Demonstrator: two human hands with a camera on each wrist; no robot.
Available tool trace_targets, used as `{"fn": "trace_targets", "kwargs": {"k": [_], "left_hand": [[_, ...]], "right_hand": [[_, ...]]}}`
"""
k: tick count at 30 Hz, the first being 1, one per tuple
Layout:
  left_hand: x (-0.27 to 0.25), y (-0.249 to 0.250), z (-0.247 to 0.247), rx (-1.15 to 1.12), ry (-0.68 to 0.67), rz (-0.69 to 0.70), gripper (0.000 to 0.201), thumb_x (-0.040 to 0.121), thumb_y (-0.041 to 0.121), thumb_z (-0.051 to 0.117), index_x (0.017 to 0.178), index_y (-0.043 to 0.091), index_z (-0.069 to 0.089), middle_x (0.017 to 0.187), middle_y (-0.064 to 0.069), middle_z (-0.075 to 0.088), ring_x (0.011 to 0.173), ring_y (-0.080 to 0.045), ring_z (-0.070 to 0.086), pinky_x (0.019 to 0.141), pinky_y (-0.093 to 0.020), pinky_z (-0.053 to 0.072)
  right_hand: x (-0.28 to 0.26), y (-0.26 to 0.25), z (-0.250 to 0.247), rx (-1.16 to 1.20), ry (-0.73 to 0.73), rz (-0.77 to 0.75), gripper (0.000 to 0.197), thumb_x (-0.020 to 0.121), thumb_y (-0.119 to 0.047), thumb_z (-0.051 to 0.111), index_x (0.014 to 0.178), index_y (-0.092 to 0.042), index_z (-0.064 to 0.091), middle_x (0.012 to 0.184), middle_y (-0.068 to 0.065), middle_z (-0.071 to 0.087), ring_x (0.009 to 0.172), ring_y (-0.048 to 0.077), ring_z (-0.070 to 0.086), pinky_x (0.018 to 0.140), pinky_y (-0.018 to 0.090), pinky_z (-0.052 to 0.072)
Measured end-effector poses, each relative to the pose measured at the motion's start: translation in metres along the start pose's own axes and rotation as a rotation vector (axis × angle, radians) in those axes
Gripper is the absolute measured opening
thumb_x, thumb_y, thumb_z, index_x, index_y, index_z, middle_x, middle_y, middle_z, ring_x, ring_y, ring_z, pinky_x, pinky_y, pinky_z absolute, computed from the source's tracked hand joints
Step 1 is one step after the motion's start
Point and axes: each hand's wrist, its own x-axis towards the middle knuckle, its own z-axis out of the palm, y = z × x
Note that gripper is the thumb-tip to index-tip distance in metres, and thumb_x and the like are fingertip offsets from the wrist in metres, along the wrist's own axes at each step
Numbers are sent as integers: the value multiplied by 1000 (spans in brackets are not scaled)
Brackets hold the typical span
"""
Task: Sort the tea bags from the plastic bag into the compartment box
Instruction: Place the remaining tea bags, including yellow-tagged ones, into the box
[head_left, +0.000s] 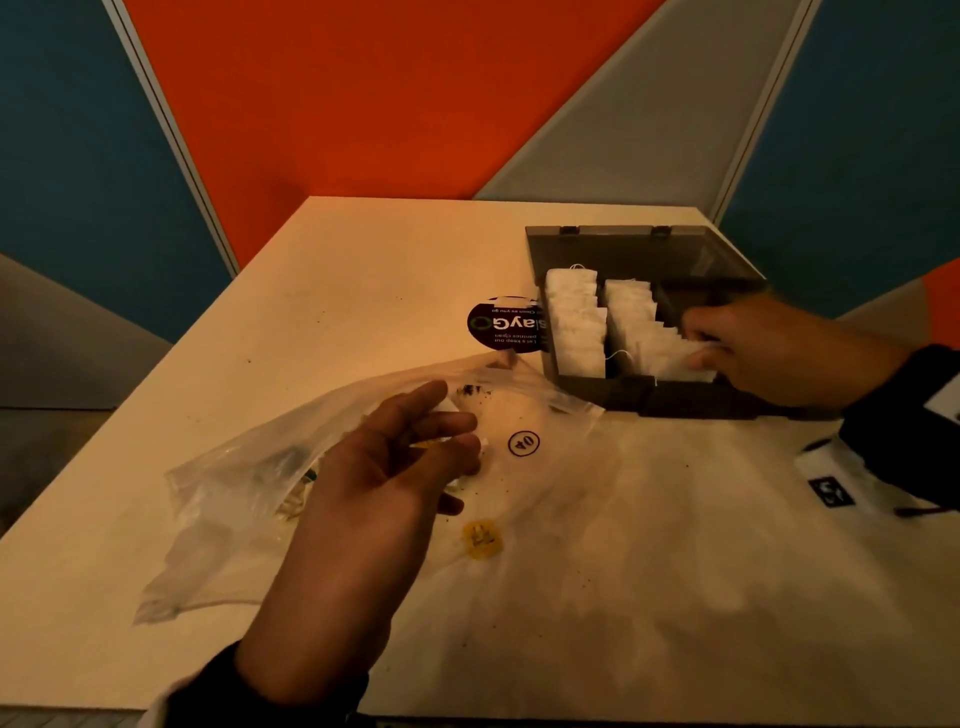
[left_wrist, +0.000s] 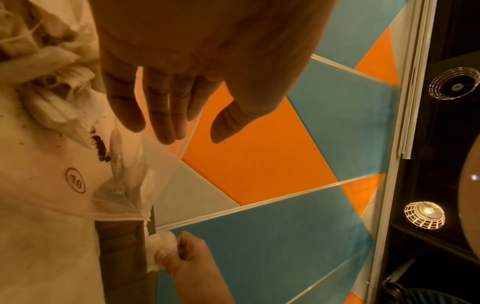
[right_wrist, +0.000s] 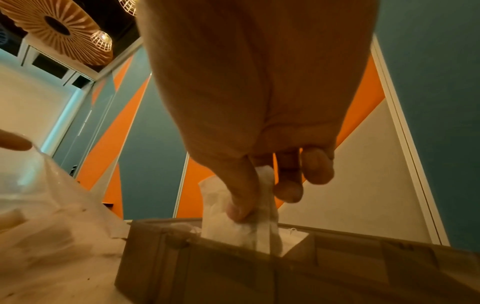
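On the pale wooden table (head_left: 363, 270) a round dark sticker (head_left: 501, 325) lies just left of the grey plastic compartment box (head_left: 597, 387), and a small yellow tag (head_left: 482, 539) lies near the clear crumpled plastic bag (head_left: 234, 483). The right hand (head_left: 779, 353) pinches a white soft paper tea bag (right_wrist: 233, 230) between thumb and finger at the near end of the middle compartment. The left hand (head_left: 395, 467) hovers over the bag with straight, relaxed fingers, holding nothing. Dark tea crumbs (left_wrist: 101, 148) lie inside the bag.
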Motion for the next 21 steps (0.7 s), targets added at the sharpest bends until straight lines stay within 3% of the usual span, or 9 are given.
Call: {"fn": "trace_targets", "kwargs": {"k": [2,6,9,12,15,17,21], "left_hand": [[0,2,-1,-5,-7,-2,43,85,5,65,122,27,63,93,6,76,83,-17,72,78,-40,56],[-1,7,-2,-13,-11,2,41,85,5,65,119,28,64,93,6,76,80,-15,72,76,-39,56],[-2,11,-5,-40,12,29,43,87,0,60,121,27,62,94,2,76,77,-22,71,74,-44,53],[-3,17,-8,-11,7,60,54,87,-8,54,130,26,58,95,1,76,68,-25,66,79,-50,52],[-3,19,-14,49,11,74,68,83,-16,49,136,25,52,93,-1,76,60,-21,62,74,-44,52],[-4,21,-18,89,24,74,72,81,-18,48,138,25,51,93,1,76,61,-21,63,78,-43,56],[-4,24,-26,145,50,54,63,84,-14,51,130,28,59,96,13,75,73,-21,70,86,-46,57]], "right_hand": [[4,-1,0,-16,-2,-5,19,95,-25,57,78,-30,48,85,1,59,78,16,55,75,37,48],[15,3,-4,-49,-84,-25,11,93,-22,59,85,-24,53,88,2,59,82,18,55,80,40,48],[24,5,-6,-90,-165,-40,19,93,-21,59,83,-34,49,90,-8,54,86,12,52,79,31,44],[35,2,-5,-102,-231,-47,13,92,-24,60,88,-36,56,91,-10,57,87,11,54,84,31,47],[47,-2,-7,-142,-309,-12,6,89,-27,64,95,-28,68,92,-5,65,85,13,60,88,35,53],[54,-6,-10,-188,-351,11,11,86,-30,67,95,-25,71,92,-1,69,86,17,63,87,39,55],[66,-16,-8,-262,-381,63,13,86,-31,69,92,-20,72,88,1,69,83,17,64,81,33,57]]}}
